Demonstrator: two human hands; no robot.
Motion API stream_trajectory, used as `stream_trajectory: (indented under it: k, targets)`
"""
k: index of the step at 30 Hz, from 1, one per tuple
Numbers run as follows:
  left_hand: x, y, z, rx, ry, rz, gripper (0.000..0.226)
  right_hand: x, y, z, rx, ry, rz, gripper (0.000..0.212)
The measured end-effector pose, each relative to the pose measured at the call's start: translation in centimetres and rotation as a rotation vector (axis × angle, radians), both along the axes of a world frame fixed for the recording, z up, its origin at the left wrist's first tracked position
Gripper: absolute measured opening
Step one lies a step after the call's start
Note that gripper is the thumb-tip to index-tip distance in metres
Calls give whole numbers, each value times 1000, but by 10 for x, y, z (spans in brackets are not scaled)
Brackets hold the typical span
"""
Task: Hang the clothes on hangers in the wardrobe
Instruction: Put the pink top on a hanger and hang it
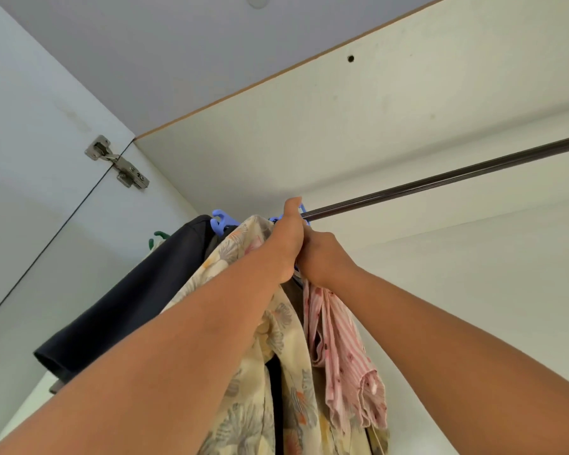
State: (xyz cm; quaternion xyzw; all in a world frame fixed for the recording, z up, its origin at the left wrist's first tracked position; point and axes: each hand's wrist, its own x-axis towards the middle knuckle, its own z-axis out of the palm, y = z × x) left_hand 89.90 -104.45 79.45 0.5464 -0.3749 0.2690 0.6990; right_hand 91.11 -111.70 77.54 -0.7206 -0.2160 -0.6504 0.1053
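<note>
— Step in hand?
— Hooking a blue plastic hanger [301,211] with the pink striped garment [342,349] onto the dark metal wardrobe rail [440,177]. Left hand [288,239] fingers curled round the hook at the rail; right hand [322,257] gripping just below, fingers hidden.
— Next?
— Probably seating the hook, letting go, beside the cream floral shirt [276,323].

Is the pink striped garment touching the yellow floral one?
Touching. The head view shows the pink striped garment draped against the yellow floral garment, overlapping its fabric with no gap.

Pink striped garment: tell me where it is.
In the head view, the pink striped garment hangs below the right hand, right of the yellow floral garment.
</note>
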Motion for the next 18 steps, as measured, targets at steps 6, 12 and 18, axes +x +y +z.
stream_trajectory:
  k: [6,12,18]
  targets:
    - [-17,-3,-28,-67,-2,-31,30,-3,-4,-19,33,63,31,33]
    - [-28,-11,-57,99,-35,182,54,-19,-15,-40,96,194,-91,44]
    - [-38,0,-86,111,-115,422,55,-47,-9,-88,28,214,-225,53]
